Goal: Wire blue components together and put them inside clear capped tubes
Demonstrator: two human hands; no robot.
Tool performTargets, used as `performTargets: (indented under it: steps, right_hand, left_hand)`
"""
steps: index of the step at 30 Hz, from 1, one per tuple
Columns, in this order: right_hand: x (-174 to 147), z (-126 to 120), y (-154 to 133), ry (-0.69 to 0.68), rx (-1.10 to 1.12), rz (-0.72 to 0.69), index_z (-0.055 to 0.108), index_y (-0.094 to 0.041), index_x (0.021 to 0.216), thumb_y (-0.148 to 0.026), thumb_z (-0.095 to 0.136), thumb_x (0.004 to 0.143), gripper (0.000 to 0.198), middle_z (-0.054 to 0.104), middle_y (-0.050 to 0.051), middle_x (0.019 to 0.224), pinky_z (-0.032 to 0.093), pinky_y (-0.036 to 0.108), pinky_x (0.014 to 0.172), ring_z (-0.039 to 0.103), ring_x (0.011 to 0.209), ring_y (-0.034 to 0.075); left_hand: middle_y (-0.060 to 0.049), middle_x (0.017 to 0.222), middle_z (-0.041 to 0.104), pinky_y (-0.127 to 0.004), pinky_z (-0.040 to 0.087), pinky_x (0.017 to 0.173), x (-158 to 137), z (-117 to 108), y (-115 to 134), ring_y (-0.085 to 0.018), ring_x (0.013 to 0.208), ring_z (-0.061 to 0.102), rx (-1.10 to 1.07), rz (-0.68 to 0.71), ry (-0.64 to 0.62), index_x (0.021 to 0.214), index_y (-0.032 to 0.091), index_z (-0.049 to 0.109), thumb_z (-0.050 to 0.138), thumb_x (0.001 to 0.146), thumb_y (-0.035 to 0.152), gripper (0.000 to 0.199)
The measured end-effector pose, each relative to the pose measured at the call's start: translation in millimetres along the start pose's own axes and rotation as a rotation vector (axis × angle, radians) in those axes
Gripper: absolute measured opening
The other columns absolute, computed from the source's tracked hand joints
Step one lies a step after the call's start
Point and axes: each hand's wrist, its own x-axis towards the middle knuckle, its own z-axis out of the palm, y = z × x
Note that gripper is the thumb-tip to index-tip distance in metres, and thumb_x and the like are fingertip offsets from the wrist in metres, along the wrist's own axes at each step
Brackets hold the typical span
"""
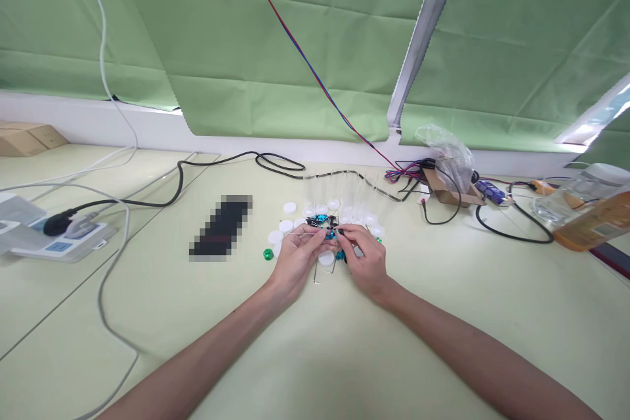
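Note:
My left hand (295,256) and my right hand (367,259) meet at the middle of the table, fingertips pinched around a small blue metal part (331,234). Its exact kind is too small to make out, and the fingers cover much of it. A thin metal rod (308,233) shows at the left thumb. Just behind the fingers lie more blue and black small parts (321,218). An L-shaped hex key (315,273) lies between the hands, near a white round cap (325,258). Left of my left hand sits a green knurled part (268,254).
Several white caps and clear tubes (352,190) stand behind the hands. A pixelated dark object (221,230) lies to the left. Further left is a white power strip (63,246). Cables, an open cardboard box (450,191) and bottles (595,220) occupy the right back.

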Motion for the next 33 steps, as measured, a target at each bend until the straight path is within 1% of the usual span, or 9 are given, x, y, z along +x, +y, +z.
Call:
performTargets:
  steps: [5,11,16,18,22,25,29,33]
  right_hand:
    - [-0.2,-0.1,1.4,-0.001,0.032,0.024,0.064,-0.019,0.088,-0.013,0.057,0.090,0.010,0.069,0.009,0.096,0.060,0.030,0.069,0.067,0.090,0.018]
    - [-2.3,-0.1,2.5,0.005,0.131,0.103,0.064,-0.020,0.090,-0.016,0.062,0.088,0.005,0.068,0.007,0.095,0.061,0.029,0.065,0.067,0.088,0.018]
    - [-3.1,-0.4,2.3,-0.015,0.212,0.193,0.063,-0.022,0.103,-0.017,0.063,0.088,0.016,0.066,0.004,0.093,0.062,0.030,0.068,0.067,0.075,0.015]
    - [-2.2,-1.6,1.5,-0.028,0.201,0.183,0.064,-0.023,0.104,-0.017,0.062,0.088,0.018,0.066,0.004,0.093,0.061,0.030,0.067,0.067,0.074,0.015]
    - [0.6,-3.9,-0.3,-0.028,0.131,0.093,0.068,-0.023,0.101,-0.015,0.061,0.088,0.017,0.068,0.006,0.096,0.060,0.030,0.070,0.067,0.087,0.018]
    - [1.4,-4.0,-1.0,-0.022,0.142,0.059,0.069,-0.023,0.102,-0.012,0.061,0.088,0.019,0.069,0.007,0.097,0.061,0.029,0.069,0.067,0.090,0.018]
    - [1.0,-3.1,-0.1,-0.040,0.162,0.051,0.069,-0.022,0.105,-0.012,0.060,0.088,0.022,0.068,0.008,0.102,0.063,0.030,0.071,0.066,0.094,0.019]
    - [0.1,-3.0,2.6,-0.055,0.154,0.083,0.069,-0.024,0.107,-0.015,0.059,0.089,0.022,0.066,0.008,0.105,0.062,0.032,0.074,0.066,0.095,0.019]
  left_hand:
    - [-0.007,0.068,0.073,-0.024,0.055,0.075,1.2,-1.3,-0.4,-0.015,0.071,0.070,-0.013,0.015,0.007,0.077,0.013,0.062,0.081,0.069,0.027,0.025]
    - [-0.007,0.068,0.072,-0.024,0.055,0.074,1.5,-2.0,-1.3,-0.015,0.070,0.070,-0.002,0.017,0.009,0.079,0.014,0.062,0.081,0.070,0.027,0.024]
    - [-0.006,0.067,0.072,-0.023,0.054,0.075,0.5,-1.6,-1.8,-0.014,0.069,0.069,0.006,0.012,0.018,0.079,0.014,0.064,0.081,0.070,0.028,0.025]
    - [-0.006,0.067,0.072,-0.024,0.054,0.075,0.5,-1.5,-1.8,-0.014,0.069,0.069,0.004,0.015,0.017,0.078,0.014,0.064,0.081,0.069,0.029,0.025]
    - [-0.005,0.069,0.071,-0.024,0.055,0.073,1.9,-2.5,-3.1,-0.014,0.070,0.069,-0.004,0.020,0.016,0.078,0.014,0.065,0.082,0.068,0.030,0.025]
    - [-0.004,0.071,0.070,-0.025,0.055,0.074,2.8,-3.7,-3.4,-0.015,0.071,0.069,0.003,0.034,0.017,0.079,0.014,0.066,0.081,0.069,0.030,0.025]
    - [-0.003,0.073,0.070,-0.026,0.055,0.076,2.4,-3.3,-1.2,-0.014,0.070,0.068,-0.014,0.047,0.042,0.078,0.013,0.067,0.082,0.067,0.029,0.025]
    - [-0.004,0.075,0.070,-0.028,0.055,0.077,2.4,-1.8,0.3,-0.014,0.071,0.067,-0.006,0.060,0.057,0.080,0.013,0.069,0.083,0.067,0.028,0.024]
